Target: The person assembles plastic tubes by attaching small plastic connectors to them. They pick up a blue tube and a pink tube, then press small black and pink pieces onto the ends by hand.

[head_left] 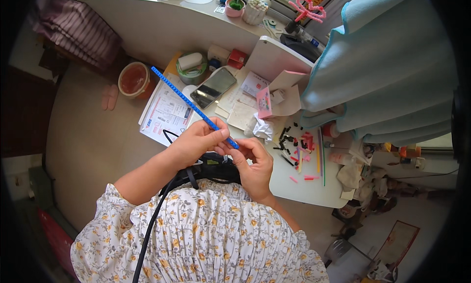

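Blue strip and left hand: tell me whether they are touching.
Touching. The head view shows the left hand gripping the blue strip near its lower end, the thumb lying against it with no gap.

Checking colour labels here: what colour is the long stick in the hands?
The stick is bright blue with darker marks, shown in the head view.

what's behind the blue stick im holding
Behind the blue stick, printed paper shows to its left and a phone to its right. Whatever lies directly behind the stick, or behind your left hand and right hand, is covered.
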The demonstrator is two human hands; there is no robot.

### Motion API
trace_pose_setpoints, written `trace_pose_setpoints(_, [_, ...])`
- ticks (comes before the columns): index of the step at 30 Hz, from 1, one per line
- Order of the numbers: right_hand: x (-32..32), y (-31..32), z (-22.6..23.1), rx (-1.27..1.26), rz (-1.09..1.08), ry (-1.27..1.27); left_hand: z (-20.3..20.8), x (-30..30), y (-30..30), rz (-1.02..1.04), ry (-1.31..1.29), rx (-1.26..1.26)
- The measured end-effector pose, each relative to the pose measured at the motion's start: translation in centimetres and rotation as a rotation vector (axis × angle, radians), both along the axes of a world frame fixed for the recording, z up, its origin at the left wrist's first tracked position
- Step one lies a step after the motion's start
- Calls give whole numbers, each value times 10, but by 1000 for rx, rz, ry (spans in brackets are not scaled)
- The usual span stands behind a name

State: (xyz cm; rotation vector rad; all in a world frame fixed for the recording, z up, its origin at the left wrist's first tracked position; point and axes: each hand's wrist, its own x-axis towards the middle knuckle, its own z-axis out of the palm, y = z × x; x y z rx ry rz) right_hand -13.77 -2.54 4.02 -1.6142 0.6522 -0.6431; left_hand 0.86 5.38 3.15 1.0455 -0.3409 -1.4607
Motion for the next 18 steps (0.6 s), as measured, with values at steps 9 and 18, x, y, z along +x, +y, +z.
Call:
trace_pose_setpoints(9, [-10,-7,-4,-205,-92,70,9,12,-2,-60,-111,-17])
trace_pose_setpoints(18, [-14,-8,-16,424,-49,18,0,27,1,57,-162,22])
